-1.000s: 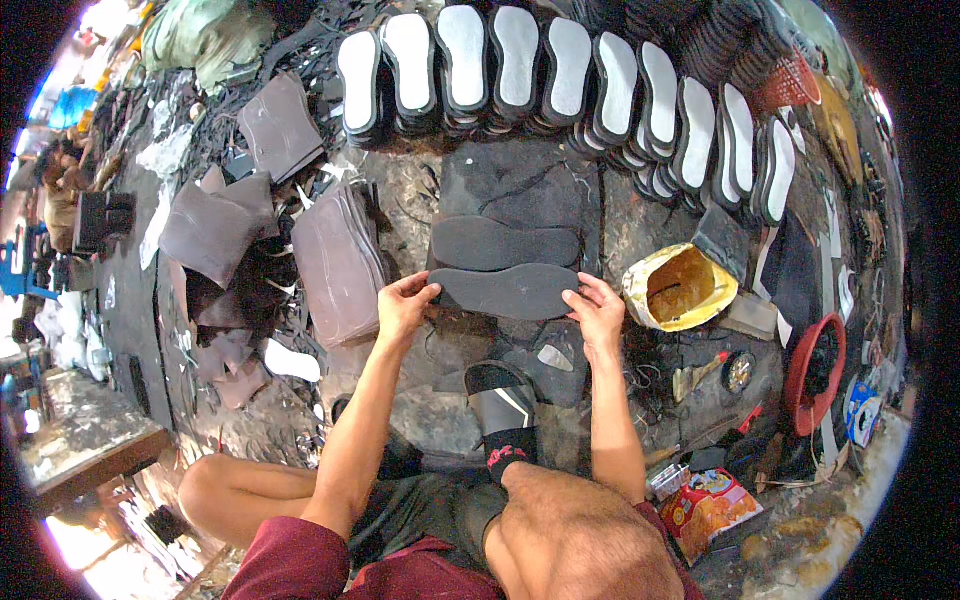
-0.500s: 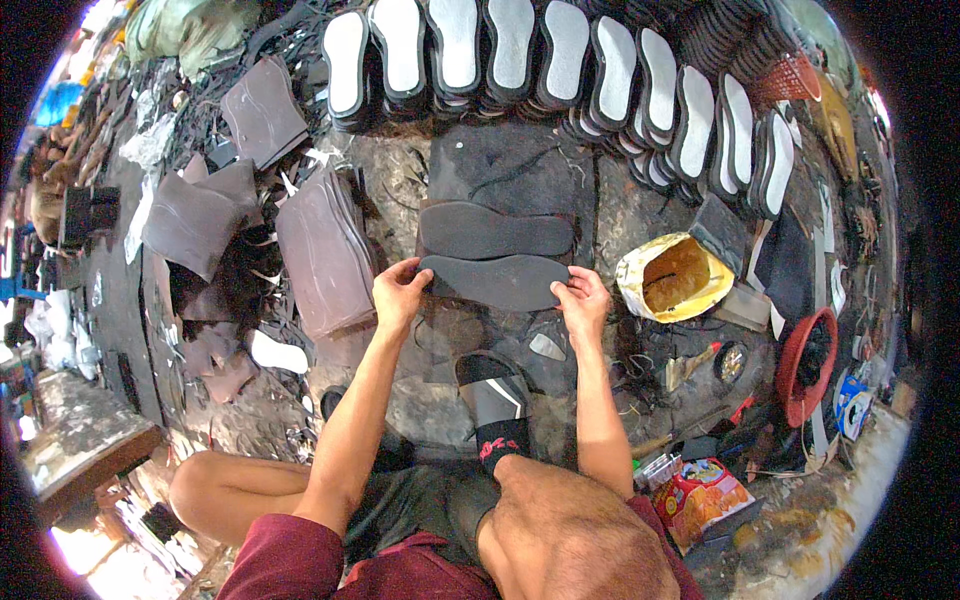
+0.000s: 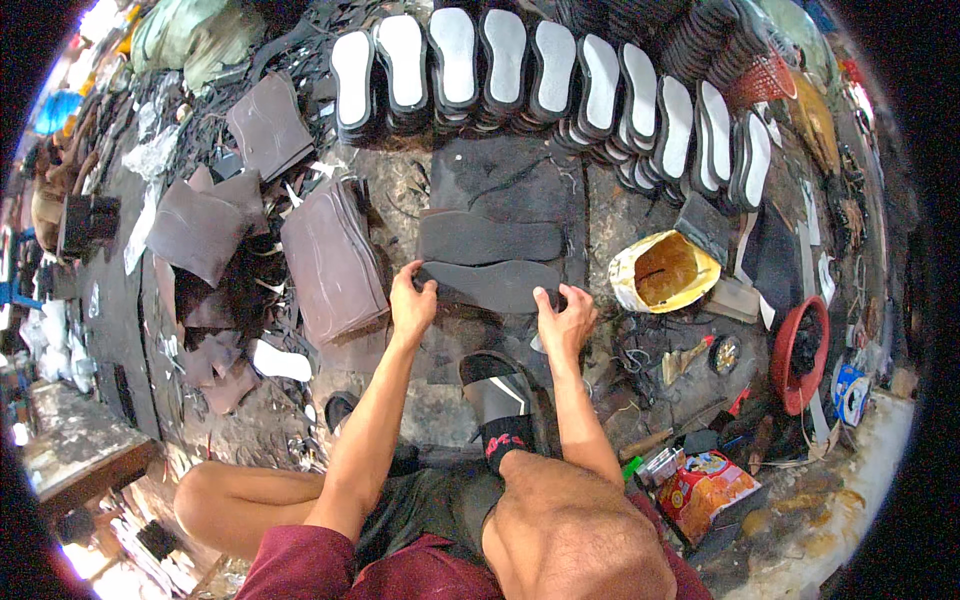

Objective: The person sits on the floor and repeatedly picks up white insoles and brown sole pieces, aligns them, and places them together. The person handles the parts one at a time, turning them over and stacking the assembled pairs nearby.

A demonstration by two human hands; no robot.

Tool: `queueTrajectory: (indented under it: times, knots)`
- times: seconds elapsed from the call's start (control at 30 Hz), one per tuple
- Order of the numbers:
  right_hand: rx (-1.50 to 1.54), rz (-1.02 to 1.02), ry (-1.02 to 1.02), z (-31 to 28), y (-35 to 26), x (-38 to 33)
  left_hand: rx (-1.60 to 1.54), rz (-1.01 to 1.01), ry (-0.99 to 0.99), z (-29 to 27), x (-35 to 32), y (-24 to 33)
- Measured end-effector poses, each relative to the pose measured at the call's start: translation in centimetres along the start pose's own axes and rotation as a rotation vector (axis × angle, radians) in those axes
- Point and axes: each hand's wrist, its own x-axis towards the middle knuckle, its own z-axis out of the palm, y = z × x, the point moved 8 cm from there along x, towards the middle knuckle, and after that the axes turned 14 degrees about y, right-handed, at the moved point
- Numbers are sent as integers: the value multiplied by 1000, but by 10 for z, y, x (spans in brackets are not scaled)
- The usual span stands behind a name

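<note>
A dark grey shoe sole (image 3: 487, 286) lies crosswise in front of me, close against a second dark sole (image 3: 490, 240) just beyond it. My left hand (image 3: 412, 308) is at the near sole's left end, thumb and fingers closed on its edge. At the opposite end, my right hand (image 3: 567, 320) has its thumb on the sole and its other fingers curled at the tip. Beneath and beyond the two soles is a flat black sheet (image 3: 485, 180). The undersides of the fingers are hidden.
Stacks of soles with white tops (image 3: 503, 60) curve along the far side. Brown sheets (image 3: 332, 262) are piled at left. To the right stand a yellow-rimmed container (image 3: 664, 272) and a red basin (image 3: 800, 355). A brush (image 3: 684, 362) and a round tin (image 3: 726, 355) lie nearer. My sandalled foot (image 3: 497, 395) is close by.
My right hand has shifted left and slightly nearer me, onto the sole's end. The left hand has moved a little right. The near sole now sits closer along the far one.
</note>
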Motion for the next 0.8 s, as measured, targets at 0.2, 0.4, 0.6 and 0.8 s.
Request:
queueTrajectory:
  times: [0.2,0.4,0.6,0.8]
  knots:
    - [868,124,-382,-68,-128,14,-1093,-825,-197,-10,11,-64]
    - [890,-1157,-420,-180,-222,-36,-1562,-779,-427,-15,-22,86]
    - [1062,-1085,-646,-194,-236,-24,-1757,-412,-745,-54,-23,172]
    - [656,-680,-319,-174,-261,96,-1786,-262,-893,-55,-51,209]
